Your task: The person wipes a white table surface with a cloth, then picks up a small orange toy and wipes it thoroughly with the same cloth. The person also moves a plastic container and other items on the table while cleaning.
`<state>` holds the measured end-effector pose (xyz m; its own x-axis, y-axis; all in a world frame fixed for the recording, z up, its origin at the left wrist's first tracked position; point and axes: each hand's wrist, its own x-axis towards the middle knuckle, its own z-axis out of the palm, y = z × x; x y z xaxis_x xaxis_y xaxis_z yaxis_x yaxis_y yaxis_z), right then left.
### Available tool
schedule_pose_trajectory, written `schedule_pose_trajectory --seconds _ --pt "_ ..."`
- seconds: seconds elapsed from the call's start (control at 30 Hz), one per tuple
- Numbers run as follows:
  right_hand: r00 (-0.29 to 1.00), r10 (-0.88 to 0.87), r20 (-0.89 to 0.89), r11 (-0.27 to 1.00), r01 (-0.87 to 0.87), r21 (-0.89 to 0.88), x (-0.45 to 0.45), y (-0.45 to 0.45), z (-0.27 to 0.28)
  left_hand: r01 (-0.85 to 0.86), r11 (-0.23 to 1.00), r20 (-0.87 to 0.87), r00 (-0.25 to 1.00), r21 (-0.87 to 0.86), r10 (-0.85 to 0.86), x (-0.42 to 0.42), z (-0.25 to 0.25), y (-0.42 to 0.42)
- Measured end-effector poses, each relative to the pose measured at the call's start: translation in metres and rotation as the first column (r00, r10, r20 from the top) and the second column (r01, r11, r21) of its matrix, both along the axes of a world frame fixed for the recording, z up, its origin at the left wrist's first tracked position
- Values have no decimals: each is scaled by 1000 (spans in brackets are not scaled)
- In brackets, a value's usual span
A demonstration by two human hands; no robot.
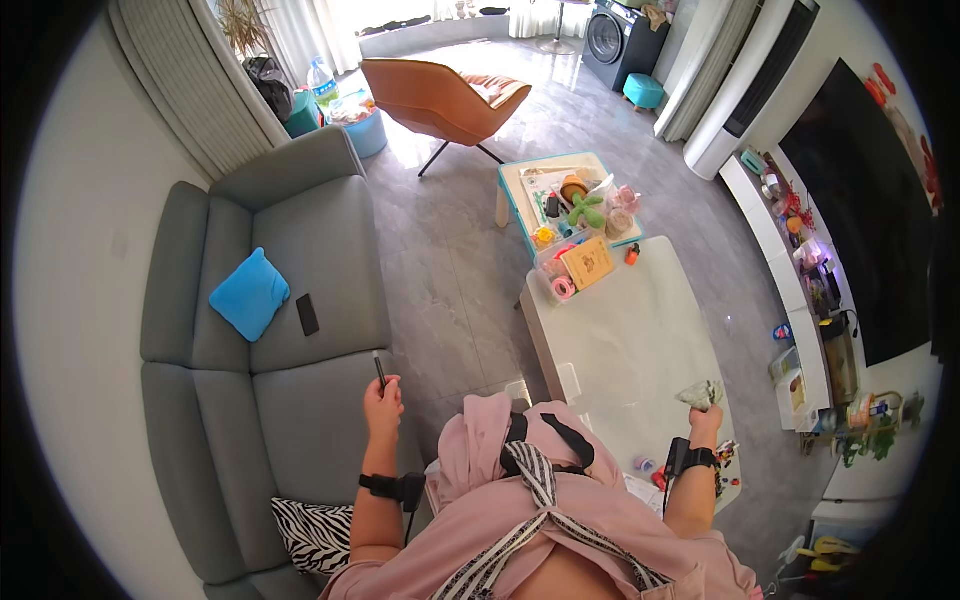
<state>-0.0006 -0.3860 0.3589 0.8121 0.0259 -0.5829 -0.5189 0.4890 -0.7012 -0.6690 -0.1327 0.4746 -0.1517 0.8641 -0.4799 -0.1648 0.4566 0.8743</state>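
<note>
My left hand [383, 405] is raised over the edge of the grey sofa [315, 405], its fingers closed on a dark pen-like stick [379, 369] that points away from me. On the other side, my right hand [706, 420] grips the base of a pale, greenish-white bunched item [701, 394] over the right edge of the cream coffee table [630, 337]; what it is exactly I cannot tell. Both wrists wear black straps with small boxes. Between the arms lies my pink clothing with a striped ribbon.
A clear bin [559, 291] with a booklet [588, 264] stands at the table's far end, beside a small cluttered table [512, 196]. The sofa bears a blue cushion [251, 295], a black phone [307, 314] and a zebra-pattern cushion [313, 532]. An orange chair [439, 97] stands beyond; a TV cabinet [776, 274] runs along the right.
</note>
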Motion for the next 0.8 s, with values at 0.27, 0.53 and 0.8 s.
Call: schedule_pose_trajectory --seconds 0.27,0.53,0.8 --pt "992 -73 103 997 76 -25 -15 15 22 -11 1000 10 1000 -2 11 0 -9 3" --pt "996 -65 66 997 67 -22 -28 22 32 18 1000 -19 1000 -11 -18 -6 -13 2" --pt "998 57 -1 993 -57 -108 -43 4 23 66 998 -56 996 -24 -67 -4 -6 9"
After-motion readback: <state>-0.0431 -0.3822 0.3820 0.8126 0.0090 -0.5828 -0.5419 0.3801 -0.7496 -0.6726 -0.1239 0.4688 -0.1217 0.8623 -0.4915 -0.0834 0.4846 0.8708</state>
